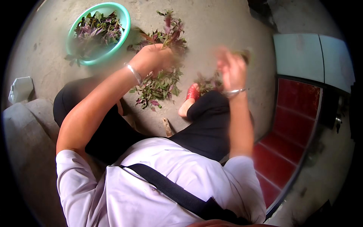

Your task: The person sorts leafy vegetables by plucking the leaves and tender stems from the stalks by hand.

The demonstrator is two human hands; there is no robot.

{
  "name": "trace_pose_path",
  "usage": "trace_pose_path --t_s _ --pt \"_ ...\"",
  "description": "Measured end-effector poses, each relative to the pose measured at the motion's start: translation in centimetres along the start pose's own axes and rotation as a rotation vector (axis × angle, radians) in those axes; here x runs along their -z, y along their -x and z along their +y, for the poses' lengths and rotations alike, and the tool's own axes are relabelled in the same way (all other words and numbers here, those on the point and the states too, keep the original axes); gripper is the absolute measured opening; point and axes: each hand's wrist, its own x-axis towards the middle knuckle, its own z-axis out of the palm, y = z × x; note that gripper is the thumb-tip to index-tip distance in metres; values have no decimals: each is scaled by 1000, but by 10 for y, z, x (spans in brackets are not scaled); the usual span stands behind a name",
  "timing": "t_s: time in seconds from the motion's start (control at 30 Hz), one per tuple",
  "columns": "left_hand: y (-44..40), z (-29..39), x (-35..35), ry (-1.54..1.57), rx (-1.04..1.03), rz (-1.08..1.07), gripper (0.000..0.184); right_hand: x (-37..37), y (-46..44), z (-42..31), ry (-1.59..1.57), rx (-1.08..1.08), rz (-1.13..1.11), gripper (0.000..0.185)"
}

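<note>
My left hand (pixel 157 58), with a silver bangle at the wrist, is closed round a bunch of purple-green leafy stems (pixel 172 34). Below it a pile of loose leaves (pixel 159 89) lies on the floor. My right hand (pixel 232 68) is raised above my red-sandalled foot and is smeared by motion. A blurred bit of greenery (pixel 244 56) shows beside its fingers, and whether they hold it is unclear. More leafy stems (pixel 210 83) lie on the floor between that hand and the foot.
A green-rimmed basin (pixel 127 24) with purple-green leaves stands on the concrete floor (pixel 211 22) at the upper left. A pale plastic container (pixel 21 89) is at the far left. Red tiles (pixel 283 142) and pale tiles (pixel 300 55) run along the right side.
</note>
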Motion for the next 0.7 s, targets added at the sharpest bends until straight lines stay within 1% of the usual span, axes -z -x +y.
trace_pose_path --t_s 0.03,0.07,0.1,0.13,0.17,0.2,0.27,0.37,0.43,0.47,0.53,0.57,0.6,0.67,0.7 --pt "-1 0 5 -132 34 7 10 16 -8 -2 222 2 -24 18" --pt "-6 -7 13 -252 82 10 9 25 -11 -8 585 28 11 19" --pt "-9 -15 16 -384 21 39 10 42 -17 -3 788 10 5 23" --pt "-12 -23 19 -516 -41 72 11 82 -36 15 1290 79 -43 22" --pt "-13 -26 22 -650 -102 106 12 101 -39 30 1514 28 -42 23" --pt "-14 -26 22 -599 -40 84 16 115 -41 43 1737 -26 -37 25" --pt "-13 -27 24 -376 -57 -12 16 140 -43 68 1912 -405 -147 28" --pt "-2 -11 13 -93 -57 -109 18 170 -35 96 2023 -575 -202 30" --pt "3 -4 7 112 -71 -142 18 162 -33 95 1914 -433 -171 27" --pt "4 -2 6 153 -88 -163 17 157 -33 97 1859 -364 -160 26" --pt "5 1 2 142 -94 -151 18 111 -24 80 1420 54 -135 24" --pt "5 2 0 133 -96 -144 18 83 -21 74 1168 183 -137 23" --pt "7 4 -2 92 -101 -151 19 54 -16 67 834 31 -183 25" --pt "4 -1 0 158 -160 -221 20 1 0 46 482 -71 -342 25" --pt "2 -3 1 191 -186 -256 20 -18 7 43 416 -68 -402 24"
